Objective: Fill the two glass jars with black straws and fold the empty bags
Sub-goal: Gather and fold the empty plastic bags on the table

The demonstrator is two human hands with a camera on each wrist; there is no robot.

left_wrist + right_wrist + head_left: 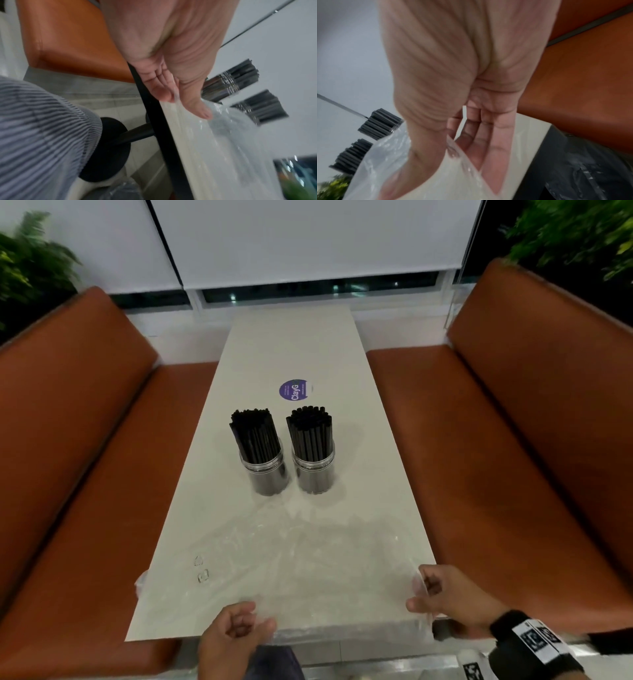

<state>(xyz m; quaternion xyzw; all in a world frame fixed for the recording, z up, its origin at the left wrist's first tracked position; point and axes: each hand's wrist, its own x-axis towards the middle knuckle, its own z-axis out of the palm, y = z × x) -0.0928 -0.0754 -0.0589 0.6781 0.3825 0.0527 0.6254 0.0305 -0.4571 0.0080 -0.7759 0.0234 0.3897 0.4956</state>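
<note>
A: Head view first, biggest things. Two orange-brown bench seats (pixel 513 440) flank a long pale table (pixel 291 344), with a white roller blind (pixel 308 241) behind it and green plants (pixel 30 268) in both far corners.

B: And on the table?

A: A clear plastic bag (pixel 308 559) lies spread flat over the near half, reaching the near edge. It looks empty. Beyond it, around the middle of the table, stand the two glass jars, the left jar (pixel 265 470) and the right jar (pixel 313 470), close beside each other and apart from the bag's far edge as far as I can tell. Both are packed with upright black straws (pixel 253 433).

B: The hands?

A: The left hand (pixel 234 633) is at the near edge, thumb and curled fingers pinching the bag's near border. The left wrist view shows the thumb (pixel 200 109) lying on the plastic. The right hand (pixel 448 594) is at the near right corner, fingers curled, clamped on the bag's right edge; in the right wrist view the film passes between thumb and fingers (pixel 479 135).

B: Anything smaller?

A: A round purple sticker (pixel 294 389) sits on the table just beyond the jars, and a black wrist strap (pixel 527 642) with printed markers wraps the right wrist.
</note>
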